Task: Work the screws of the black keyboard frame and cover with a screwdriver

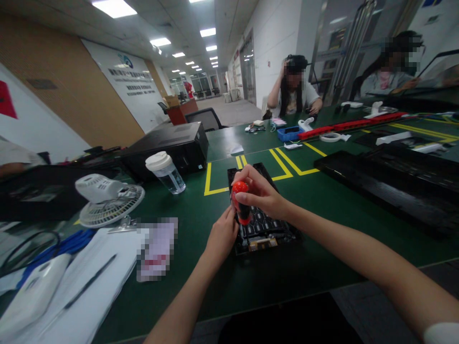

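A red and black screwdriver stands nearly upright over a black device part on the green table. My right hand is closed round its handle. Beside the screwdriver, at the part's left edge, is my left hand, its fingers bent together against the part; what they hold, if anything, is hidden. The part has a honeycomb-like pattern, and a small brownish board shows at its near end. The screwdriver's tip is too dark to make out.
Left on the green table are a lidded cup, a white fan, papers and a black case. Black panels lie right. Across the table sits a person near a blue tray.
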A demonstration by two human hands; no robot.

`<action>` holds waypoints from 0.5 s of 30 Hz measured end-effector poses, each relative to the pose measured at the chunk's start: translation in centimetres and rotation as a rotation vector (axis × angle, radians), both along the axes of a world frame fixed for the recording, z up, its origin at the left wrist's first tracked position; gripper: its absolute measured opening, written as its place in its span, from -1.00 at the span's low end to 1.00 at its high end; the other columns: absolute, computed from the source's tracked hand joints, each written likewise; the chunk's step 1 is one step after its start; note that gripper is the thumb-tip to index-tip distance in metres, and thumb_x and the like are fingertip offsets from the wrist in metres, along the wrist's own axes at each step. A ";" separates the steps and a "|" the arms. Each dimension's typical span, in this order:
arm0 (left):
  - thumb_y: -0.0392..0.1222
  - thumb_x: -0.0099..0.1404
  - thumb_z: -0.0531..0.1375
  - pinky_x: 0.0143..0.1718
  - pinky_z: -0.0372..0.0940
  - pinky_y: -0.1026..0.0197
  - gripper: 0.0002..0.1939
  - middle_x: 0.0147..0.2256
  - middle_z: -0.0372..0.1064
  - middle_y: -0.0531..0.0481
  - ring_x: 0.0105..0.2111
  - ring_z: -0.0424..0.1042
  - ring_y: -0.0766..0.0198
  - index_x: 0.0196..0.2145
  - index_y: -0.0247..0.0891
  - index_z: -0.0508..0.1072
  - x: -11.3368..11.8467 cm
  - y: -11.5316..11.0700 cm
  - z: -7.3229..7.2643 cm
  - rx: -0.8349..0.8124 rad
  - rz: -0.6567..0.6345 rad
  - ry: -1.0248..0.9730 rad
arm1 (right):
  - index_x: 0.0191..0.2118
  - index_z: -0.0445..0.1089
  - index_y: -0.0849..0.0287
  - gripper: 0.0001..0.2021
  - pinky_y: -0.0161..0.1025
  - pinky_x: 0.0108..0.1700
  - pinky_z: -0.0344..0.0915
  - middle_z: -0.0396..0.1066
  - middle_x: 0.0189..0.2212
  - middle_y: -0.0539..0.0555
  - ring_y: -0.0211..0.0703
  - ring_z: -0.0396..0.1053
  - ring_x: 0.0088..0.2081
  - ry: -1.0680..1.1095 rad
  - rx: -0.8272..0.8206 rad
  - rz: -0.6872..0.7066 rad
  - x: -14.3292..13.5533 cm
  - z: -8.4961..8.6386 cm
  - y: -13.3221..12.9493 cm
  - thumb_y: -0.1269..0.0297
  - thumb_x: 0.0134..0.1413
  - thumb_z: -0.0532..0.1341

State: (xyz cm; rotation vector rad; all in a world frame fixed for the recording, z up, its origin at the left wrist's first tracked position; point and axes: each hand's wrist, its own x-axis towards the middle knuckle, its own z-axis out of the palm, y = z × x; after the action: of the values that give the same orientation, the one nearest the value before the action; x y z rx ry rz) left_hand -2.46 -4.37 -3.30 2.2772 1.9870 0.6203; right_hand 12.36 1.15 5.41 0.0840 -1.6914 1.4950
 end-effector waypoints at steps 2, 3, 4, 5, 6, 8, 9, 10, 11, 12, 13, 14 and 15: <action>-0.36 0.27 0.01 -0.09 0.32 0.17 -0.74 -0.17 0.40 -0.15 -0.10 0.41 0.16 -0.10 -0.32 0.36 0.0 0.0 0.0 -0.008 0.000 -0.007 | -0.28 0.09 0.17 -0.75 -0.42 -0.40 0.30 0.21 -0.43 -0.09 -0.42 0.31 -0.43 -0.012 -0.003 -0.004 0.0 0.0 0.0 0.30 0.06 0.24; -0.37 0.27 0.01 -0.09 0.32 0.17 -0.74 -0.16 0.40 -0.15 -0.10 0.41 0.16 -0.10 -0.32 0.36 0.0 0.0 0.0 -0.011 0.002 -0.009 | -0.28 0.09 0.17 -0.74 -0.42 -0.40 0.30 0.20 -0.42 -0.10 -0.42 0.30 -0.43 -0.014 -0.002 -0.010 0.1 0.1 0.0 0.30 0.05 0.25; -0.37 0.27 0.01 -0.09 0.32 0.17 -0.73 -0.16 0.40 -0.15 -0.10 0.41 0.16 -0.10 -0.32 0.37 0.0 0.0 0.0 -0.014 0.005 -0.010 | -0.29 0.09 0.17 -0.74 -0.43 -0.40 0.30 0.20 -0.42 -0.10 -0.43 0.30 -0.43 -0.017 -0.001 -0.018 0.1 0.1 0.0 0.31 0.05 0.25; -0.37 0.26 0.02 -0.09 0.32 0.17 -0.73 -0.16 0.40 -0.14 -0.11 0.41 0.17 -0.10 -0.31 0.37 0.0 0.0 0.0 -0.016 0.007 -0.009 | -0.29 0.10 0.17 -0.74 -0.43 -0.40 0.29 0.19 -0.42 -0.10 -0.43 0.29 -0.43 -0.021 0.001 -0.025 0.1 0.1 0.0 0.31 0.05 0.25; -0.37 0.26 0.02 -0.09 0.32 0.17 -0.73 -0.16 0.40 -0.14 -0.11 0.42 0.17 -0.10 -0.30 0.37 0.0 0.0 0.0 -0.017 0.010 -0.007 | -0.30 0.10 0.17 -0.74 -0.43 -0.40 0.30 0.18 -0.41 -0.10 -0.43 0.29 -0.43 -0.022 0.003 -0.030 0.1 0.2 -0.1 0.32 0.04 0.25; -0.37 0.26 0.03 -0.09 0.32 0.17 -0.72 -0.16 0.40 -0.14 -0.12 0.42 0.17 -0.09 -0.29 0.37 0.0 0.0 0.0 -0.014 0.013 -0.001 | -0.30 0.10 0.18 -0.74 -0.43 -0.41 0.29 0.16 -0.41 -0.10 -0.44 0.28 -0.44 -0.022 0.008 -0.040 0.1 0.2 -0.1 0.31 0.03 0.26; -0.37 0.26 0.02 -0.09 0.32 0.17 -0.73 -0.16 0.40 -0.14 -0.12 0.42 0.17 -0.10 -0.30 0.37 0.0 0.0 0.0 -0.011 0.013 0.003 | -0.30 0.10 0.18 -0.74 -0.43 -0.41 0.29 0.15 -0.41 -0.10 -0.44 0.27 -0.44 -0.023 0.008 -0.046 0.1 0.2 -0.1 0.32 0.03 0.26; -0.36 0.26 0.02 -0.09 0.32 0.17 -0.73 -0.15 0.40 -0.15 -0.12 0.42 0.17 -0.10 -0.30 0.37 0.0 0.0 -0.1 -0.006 0.011 0.006 | -0.30 0.10 0.18 -0.74 -0.43 -0.42 0.28 0.14 -0.41 -0.10 -0.45 0.26 -0.45 -0.025 0.012 -0.052 0.1 0.2 -0.1 0.32 0.03 0.26; -0.36 0.26 0.02 -0.09 0.32 0.17 -0.73 -0.15 0.40 -0.15 -0.12 0.42 0.17 -0.10 -0.31 0.37 0.0 0.0 -0.1 -0.001 0.010 0.009 | -0.30 0.10 0.18 -0.74 -0.44 -0.43 0.27 0.13 -0.41 -0.10 -0.45 0.25 -0.45 -0.025 0.017 -0.060 0.0 0.2 -0.1 0.32 0.02 0.27; -0.37 0.26 0.02 -0.09 0.32 0.18 -0.73 -0.14 0.40 -0.15 -0.12 0.43 0.17 -0.10 -0.31 0.37 0.0 0.0 -0.2 0.005 0.011 0.014 | -0.30 0.10 0.18 -0.74 -0.44 -0.44 0.26 0.13 -0.41 -0.10 -0.45 0.24 -0.46 -0.028 0.021 -0.069 0.0 0.2 -0.1 0.33 0.02 0.27; -0.37 0.26 0.02 -0.09 0.32 0.18 -0.72 -0.14 0.40 -0.15 -0.13 0.43 0.17 -0.09 -0.30 0.37 0.0 0.0 -0.2 0.009 0.013 0.019 | -0.30 0.10 0.18 -0.74 -0.44 -0.44 0.25 0.13 -0.41 -0.10 -0.46 0.23 -0.46 -0.031 0.028 -0.075 0.0 0.2 -0.1 0.33 0.02 0.26; -0.37 0.26 0.02 -0.09 0.32 0.18 -0.72 -0.13 0.40 -0.14 -0.13 0.43 0.18 -0.09 -0.30 0.37 -0.1 0.0 -0.2 0.011 0.016 0.023 | -0.30 0.10 0.18 -0.74 -0.45 -0.45 0.24 0.12 -0.41 -0.10 -0.46 0.22 -0.46 -0.033 0.037 -0.083 0.1 0.2 -0.1 0.34 0.02 0.26; -0.37 0.26 0.03 -0.09 0.32 0.18 -0.71 -0.13 0.40 -0.14 -0.13 0.43 0.18 -0.08 -0.29 0.37 -0.1 0.0 -0.3 0.012 0.017 0.025 | -0.30 0.10 0.17 -0.74 -0.46 -0.46 0.22 0.12 -0.42 -0.10 -0.46 0.21 -0.46 -0.034 0.047 -0.092 0.1 0.2 -0.2 0.34 0.02 0.26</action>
State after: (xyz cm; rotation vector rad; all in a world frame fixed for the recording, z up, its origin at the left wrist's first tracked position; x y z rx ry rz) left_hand -2.51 -4.35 -3.55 2.2878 2.0215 0.6096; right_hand 12.44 0.98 5.63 0.0060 -1.7344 1.3955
